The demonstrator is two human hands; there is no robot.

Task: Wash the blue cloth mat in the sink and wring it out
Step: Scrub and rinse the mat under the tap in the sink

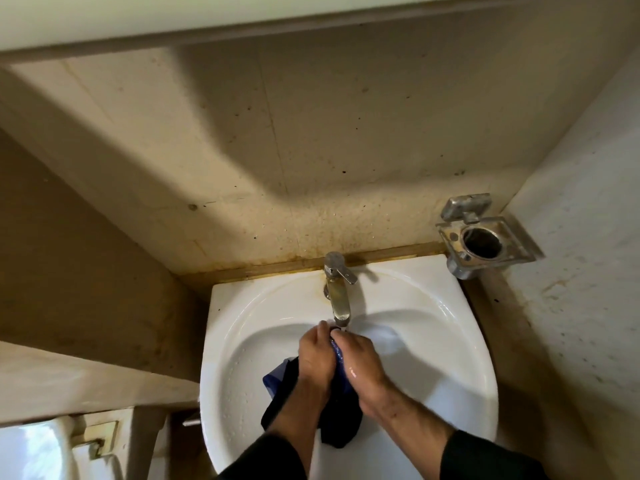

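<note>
Fingers (320,332) of both hands are curled in, bunching up the blue cloth mat (337,355) between them just under the spout of the tap (337,292). Left hand (316,353) and right hand (358,356) sit side by side, touching, with the wet fabric squeezed in the narrow gap where the palms meet; only a thin strip of bright blue shows there. How each single finger lies on the underside cannot be told, since the backs of the hands cover it. More of the mat hangs down below the wrists, dark and wet, drooping over the white sink (460,344) bowl toward the near rim, with a lighter blue fold sticking out to the left of the left wrist. A thin stream of water seems to fall from the spout onto the fingers, and the back of the right hand shines wet. Dark sleeves (485,459) cover both forearms at the lower edge of the view. Drops of water dot the left side of the bowl. On the wall to the right of the tap hangs a metal holder (485,239) with a round hole in it. At the lower left corner a white toilet tank (38,448) shows in part
</note>
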